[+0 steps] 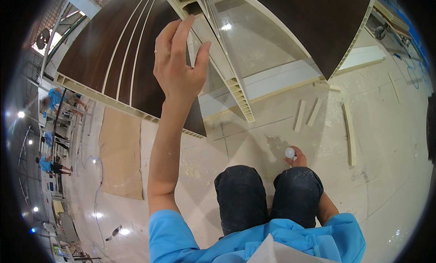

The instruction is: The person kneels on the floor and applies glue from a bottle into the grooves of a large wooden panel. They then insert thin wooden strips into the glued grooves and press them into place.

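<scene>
Two hands are busy at very different heights. The left hand (178,65) is raised high, fingers (181,33) straight and spread a little, the thumb pressing toward the edge of a pale hollow-core panel (227,67) that stands on its edge; the palm seems to lie flat against it rather than clasping round it. Just left of that panel stands a large dark wood-grain board (122,54) with thin white grooves running its length. The right hand (296,157) is low, near the person's dark-clad knees (268,195), curled shut around a small white round object (289,152), held just above the dusty pale floor (254,140). To the right, a few short wooden offcuts (299,115) and a longer strip (349,133) lie scattered. Far left, people in blue shirts (47,164) stand near racks, and a brown sheet (120,154) lies flat on the floor.
</scene>
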A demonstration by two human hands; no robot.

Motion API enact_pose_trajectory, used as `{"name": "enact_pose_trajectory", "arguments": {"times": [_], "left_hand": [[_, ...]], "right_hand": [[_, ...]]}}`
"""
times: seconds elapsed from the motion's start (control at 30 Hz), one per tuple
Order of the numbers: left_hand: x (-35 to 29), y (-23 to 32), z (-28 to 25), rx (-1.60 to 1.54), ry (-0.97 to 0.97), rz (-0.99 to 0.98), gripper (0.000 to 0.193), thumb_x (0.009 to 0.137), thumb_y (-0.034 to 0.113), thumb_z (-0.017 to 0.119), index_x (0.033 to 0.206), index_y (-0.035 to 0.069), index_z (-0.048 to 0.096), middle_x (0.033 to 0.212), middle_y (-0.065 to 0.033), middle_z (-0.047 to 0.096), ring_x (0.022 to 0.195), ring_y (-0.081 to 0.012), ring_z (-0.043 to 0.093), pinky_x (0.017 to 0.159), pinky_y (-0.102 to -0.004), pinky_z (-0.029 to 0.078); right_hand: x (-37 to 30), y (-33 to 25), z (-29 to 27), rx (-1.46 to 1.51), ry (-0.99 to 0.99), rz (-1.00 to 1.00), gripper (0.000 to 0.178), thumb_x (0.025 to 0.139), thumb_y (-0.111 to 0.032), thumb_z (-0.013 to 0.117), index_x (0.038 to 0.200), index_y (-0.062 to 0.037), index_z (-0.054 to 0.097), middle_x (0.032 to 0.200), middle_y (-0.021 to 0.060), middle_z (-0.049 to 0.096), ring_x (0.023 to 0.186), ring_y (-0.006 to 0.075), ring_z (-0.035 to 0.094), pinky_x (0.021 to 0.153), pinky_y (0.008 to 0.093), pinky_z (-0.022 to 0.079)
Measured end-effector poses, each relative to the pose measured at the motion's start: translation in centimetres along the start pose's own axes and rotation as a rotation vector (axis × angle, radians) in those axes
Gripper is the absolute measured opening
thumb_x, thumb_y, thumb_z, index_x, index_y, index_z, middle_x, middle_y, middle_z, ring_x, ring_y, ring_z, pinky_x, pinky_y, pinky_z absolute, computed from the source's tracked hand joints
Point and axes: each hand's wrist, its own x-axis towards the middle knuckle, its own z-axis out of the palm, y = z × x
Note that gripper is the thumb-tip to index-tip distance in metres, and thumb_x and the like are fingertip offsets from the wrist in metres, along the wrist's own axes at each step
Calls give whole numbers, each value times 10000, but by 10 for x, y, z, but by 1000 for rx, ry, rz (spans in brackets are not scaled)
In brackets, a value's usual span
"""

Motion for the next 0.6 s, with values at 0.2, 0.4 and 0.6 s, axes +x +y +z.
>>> {"name": "enact_pose_trajectory", "arguments": {"times": [0.2, 0.4, 0.6], "left_hand": [[11, 5, -7, 153, -64, -62, 502, 899, 175, 878, 1383, 141, 750, 1331, -126, 691, 1188, -312, 691, 953, -400, 585], [13, 6, -5, 249, -35, -51, 452, 867, 183, 878, 1311, 215, 796, 1269, -64, 697, 1016, -260, 696, 832, -375, 593], [5, -1, 6, 161, 27, -78, 503, 851, 188, 897, 1332, 204, 750, 1285, -66, 703, 1000, -283, 718, 788, -373, 606]], "right_hand": [[-10, 28, 11, -89, -3, 77, 643, 831, -245, 948, 1401, -110, 683, 1319, 184, 721, 1274, 393, 689, 1088, 491, 556], [-18, 35, 15, -153, 2, 56, 669, 819, -253, 957, 1405, -101, 673, 1336, 186, 706, 1261, 399, 692, 1076, 492, 564], [-7, -14, -15, -26, 36, 1, 660, 829, -211, 957, 1400, -54, 666, 1322, 186, 730, 1211, 369, 720, 1045, 452, 572]]}}
